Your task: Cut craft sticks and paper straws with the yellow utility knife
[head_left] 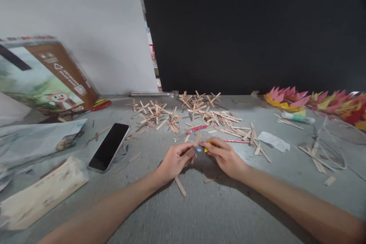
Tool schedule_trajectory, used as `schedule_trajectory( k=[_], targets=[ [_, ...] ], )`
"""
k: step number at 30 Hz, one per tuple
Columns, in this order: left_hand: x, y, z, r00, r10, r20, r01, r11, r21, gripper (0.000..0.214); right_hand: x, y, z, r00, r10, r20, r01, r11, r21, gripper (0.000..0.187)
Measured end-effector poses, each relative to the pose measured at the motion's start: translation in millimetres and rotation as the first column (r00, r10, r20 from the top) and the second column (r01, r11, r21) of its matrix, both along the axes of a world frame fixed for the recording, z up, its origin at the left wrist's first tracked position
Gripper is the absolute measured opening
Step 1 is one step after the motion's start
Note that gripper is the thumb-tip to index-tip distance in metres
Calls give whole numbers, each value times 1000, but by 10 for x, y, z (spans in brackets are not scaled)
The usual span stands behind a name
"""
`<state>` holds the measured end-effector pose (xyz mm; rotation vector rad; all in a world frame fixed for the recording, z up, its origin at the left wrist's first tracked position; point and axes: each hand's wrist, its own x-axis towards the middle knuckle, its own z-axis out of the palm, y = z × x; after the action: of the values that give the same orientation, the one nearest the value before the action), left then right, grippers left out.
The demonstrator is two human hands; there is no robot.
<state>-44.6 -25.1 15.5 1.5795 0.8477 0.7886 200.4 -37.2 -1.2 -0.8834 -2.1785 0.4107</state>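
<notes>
In the head view, with the phone as reference, the left hand pinches a stick to the phone's right; the right hand grips a yellow-and-grey tool, farther right of the phone. For good control, pinch the stick firmly, advance the tool in small movements, and hold fingertips clear of its grey end; whether that end is a blade cannot be told. Both hands angle inward, fingers curled and nearly meeting, forearms spread low above the table.
</notes>
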Motion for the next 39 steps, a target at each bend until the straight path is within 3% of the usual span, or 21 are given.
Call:
schedule_trajectory(
  k=[8, 16, 23, 33, 39],
  targets=[
    [6, 23, -20, 992, 25, 120, -18, 998, -59, 45, -13, 17, 34, 1000, -23, -9, 23, 1000, -4, 51],
    [16, 11, 10, 999, 10, 36, -10, 1000, -4, 45, -10, 14, -5, 1000, 8, -14, -8, 1000, -23, 51],
    [-4, 35, -13, 996, -1, 85, 3, 999, -33, 45, -30, 24, 69, 999, 13, -30, -14, 999, -30, 49],
    [5, 29, 43, 999, -1, 39, 4, 996, -85, 49, -29, 42, 72, 999, -2, -34, 0, 999, -54, 50],
    [-8, 69, -19, 998, -47, 28, 50, 991, -123, 45, -7, 40, 59, 999, -28, -32, 26, 998, -59, 44]
  ],
)
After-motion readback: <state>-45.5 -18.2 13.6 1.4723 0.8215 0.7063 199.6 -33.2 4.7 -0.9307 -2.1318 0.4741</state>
